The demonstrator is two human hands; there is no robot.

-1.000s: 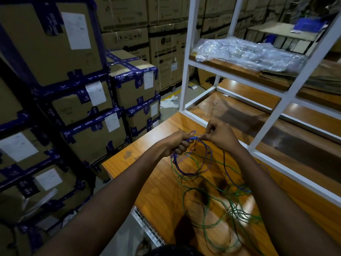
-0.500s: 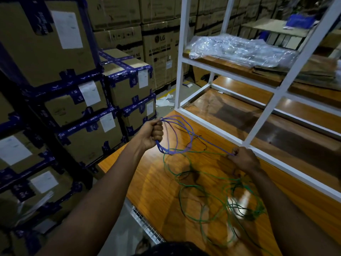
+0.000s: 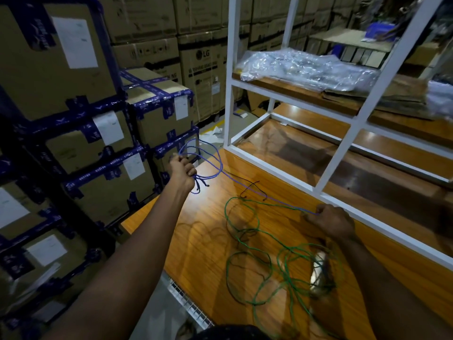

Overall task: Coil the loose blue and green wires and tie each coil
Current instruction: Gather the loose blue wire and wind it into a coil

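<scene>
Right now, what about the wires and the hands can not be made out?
- Head view: fingertips of the right hand, behind its knuckles; how they pinch the blue wire does not show.
- Head view: the count of blue loops in the left hand; the fist covers them.
- Head view: ends of the green wire; the tangle runs under the right forearm and off the bottom edge.
- Head view: contents of the plastic wrap; glare and blur.

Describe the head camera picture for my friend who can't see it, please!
A person's left hand grips loops of blue wire at a wooden table, while the right hand holds its straight stretch low. Loose green wire lies tangled on the table, between stacked cardboard boxes and a white shelf frame.
</scene>
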